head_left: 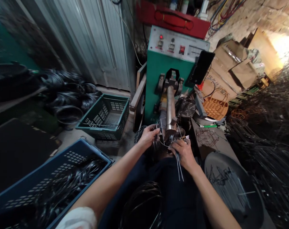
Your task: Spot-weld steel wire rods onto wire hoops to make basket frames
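We see grey corrugated metal sheet [87, 38] upright at left, green perforated crate [111, 135] on floor near its foot. Up top we spot red box [145, 14], small bottle [184, 6] standing on it. Right of it, coloured cables [222, 14] against rough wall [275, 12]. Below, we note tilted black phone [204, 66], open cardboard box [224, 74], wicker basket [214, 107] in front, round fan guard [187, 107] just left.
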Available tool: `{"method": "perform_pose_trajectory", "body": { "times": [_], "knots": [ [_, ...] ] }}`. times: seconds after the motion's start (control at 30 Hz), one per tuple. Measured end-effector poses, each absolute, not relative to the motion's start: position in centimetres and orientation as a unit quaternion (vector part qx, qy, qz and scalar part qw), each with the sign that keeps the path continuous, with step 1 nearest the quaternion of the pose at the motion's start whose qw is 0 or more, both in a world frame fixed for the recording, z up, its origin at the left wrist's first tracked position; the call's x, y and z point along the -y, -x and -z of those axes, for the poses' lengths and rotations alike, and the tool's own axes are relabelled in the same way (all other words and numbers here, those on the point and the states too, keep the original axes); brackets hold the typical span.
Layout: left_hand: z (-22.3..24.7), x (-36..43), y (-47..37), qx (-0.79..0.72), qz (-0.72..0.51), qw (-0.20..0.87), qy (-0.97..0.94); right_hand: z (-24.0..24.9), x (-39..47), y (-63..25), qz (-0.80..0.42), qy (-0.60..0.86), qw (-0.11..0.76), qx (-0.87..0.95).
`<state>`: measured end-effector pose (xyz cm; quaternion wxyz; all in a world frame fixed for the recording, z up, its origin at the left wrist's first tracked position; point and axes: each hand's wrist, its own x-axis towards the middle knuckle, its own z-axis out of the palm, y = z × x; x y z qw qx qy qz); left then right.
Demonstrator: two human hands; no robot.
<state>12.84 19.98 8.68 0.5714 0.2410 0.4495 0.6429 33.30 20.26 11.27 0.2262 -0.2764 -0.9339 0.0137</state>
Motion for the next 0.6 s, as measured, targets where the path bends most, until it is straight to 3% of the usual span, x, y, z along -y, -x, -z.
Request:
{"method": "perform_pose_trajectory", "body": {
  "times": [0.4, 0.6],
  "knots": [
    [-7.4, -22.2, -12.0, -0.444, -0.654, 0.553, -0.263, -9.4, -23.0, -32.9, -0.119, 0.262, 0.267, 0.920],
    [-7.7, -20.3, -12.6, -0.450, -0.649, 0.542, -0.288, -10.3, -19.3, -33.2, -0.127, 0.251, 0.249, 0.927]
  ]
}}
